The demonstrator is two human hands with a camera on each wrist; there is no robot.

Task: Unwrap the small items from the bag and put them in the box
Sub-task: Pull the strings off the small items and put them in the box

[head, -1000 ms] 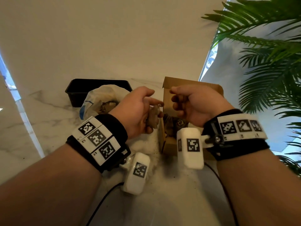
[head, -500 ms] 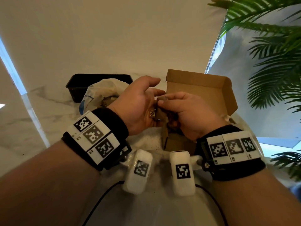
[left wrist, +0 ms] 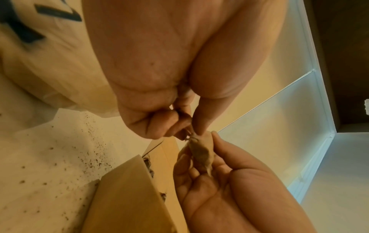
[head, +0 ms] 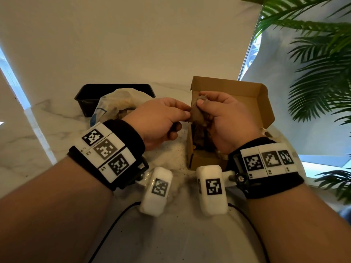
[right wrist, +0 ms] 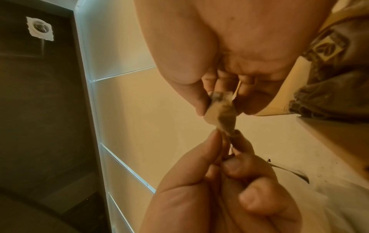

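Note:
A small brown sachet (head: 195,113) hangs in the air between both hands, over the left edge of the open cardboard box (head: 228,88). My left hand (head: 185,114) pinches its near end with thumb and fingers. My right hand (head: 202,102) pinches its upper end; in the right wrist view the sachet (right wrist: 221,115) looks twisted between the two grips. Dark sachets (right wrist: 329,94) lie in the box. The white plastic bag (head: 114,103) sits to the left behind my left hand, with more items inside.
A black tray (head: 91,92) stands behind the bag. Dark crumbs (left wrist: 60,149) are scattered on the marble table (head: 47,120) beside the box. A wall rises behind the table, and a green palm plant (head: 313,73) stands at the right.
My right hand has come across to the sachet held by the left and taken hold of it. Both hands now pull on it, a little higher over the box.

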